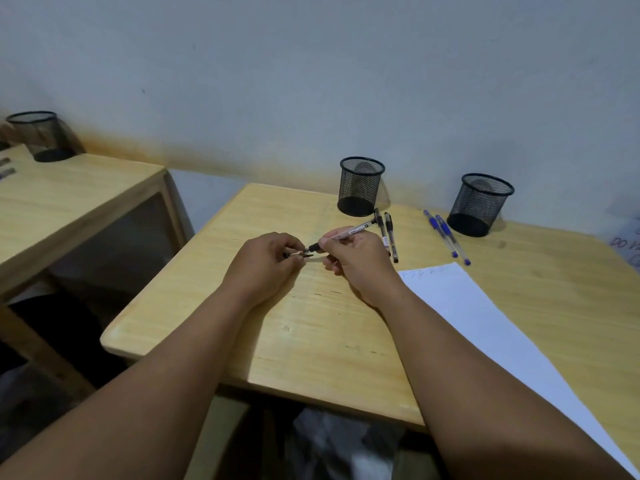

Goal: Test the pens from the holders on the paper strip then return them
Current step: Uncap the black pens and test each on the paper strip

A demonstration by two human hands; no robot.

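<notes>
Above the middle of the wooden desk (311, 327), my right hand (356, 261) grips a black pen (349, 233) by its barrel, tip pointing left. My left hand (268, 259) pinches the pen's small black cap (297, 254) just off the tip. Two black pens (389, 237) lie in front of the left mesh holder (360, 186). Two blue pens (446, 237) lie beside the right mesh holder (479, 204). Both holders look empty. The white paper strip (485, 313) runs along the desk under my right forearm, with faint marks at its far end.
A second wooden desk (69, 199) stands at the left with another black mesh holder (43, 135) on it. A gap separates the two desks. The wall runs right behind the holders. A sheet with handwriting (627, 240) shows at the right edge.
</notes>
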